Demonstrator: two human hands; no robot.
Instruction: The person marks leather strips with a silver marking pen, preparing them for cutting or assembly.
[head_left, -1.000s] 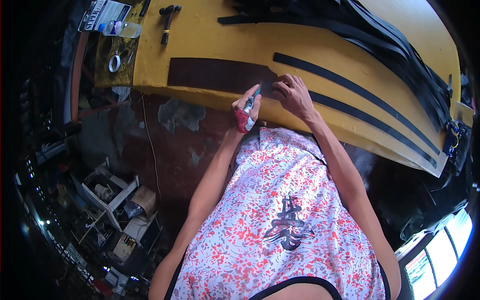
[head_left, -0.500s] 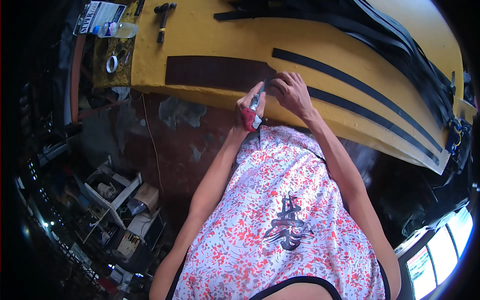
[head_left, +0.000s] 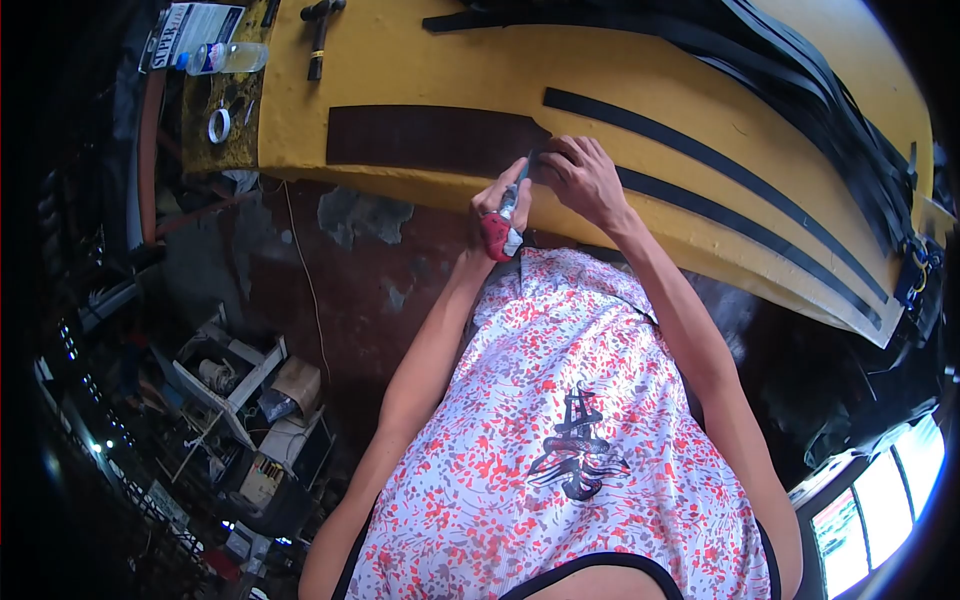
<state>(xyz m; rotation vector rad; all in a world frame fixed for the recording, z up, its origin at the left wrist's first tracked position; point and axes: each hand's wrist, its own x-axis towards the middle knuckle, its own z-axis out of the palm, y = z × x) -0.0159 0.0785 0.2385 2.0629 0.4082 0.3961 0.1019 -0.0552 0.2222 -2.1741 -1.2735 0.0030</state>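
Note:
My left hand [head_left: 503,205] is closed around a knife [head_left: 511,203] whose thick handle is wrapped in red and whitish material. Its narrow blade points up toward the fingertips of my right hand. My right hand [head_left: 585,178] is closed in a pinch on the end of a black strap [head_left: 720,217], which runs away to the right along the table's near edge. The exact tip of the strap is hidden by my fingers. Just left of both hands lies a dark brown flat piece [head_left: 425,138] with a pointed right end. A second black strap [head_left: 700,155] lies behind, roughly parallel.
The yellow-covered table [head_left: 450,70] carries a bundle of black straps [head_left: 790,80] at the back right. On the left are a hammer [head_left: 318,45], a plastic bottle [head_left: 228,58] and a white tape roll [head_left: 219,126]. A cluttered wooden rack [head_left: 235,385] stands below left.
The camera view has shifted slightly, moving the table items a little up and left. My right hand has come slightly upward; both hands keep their grips.

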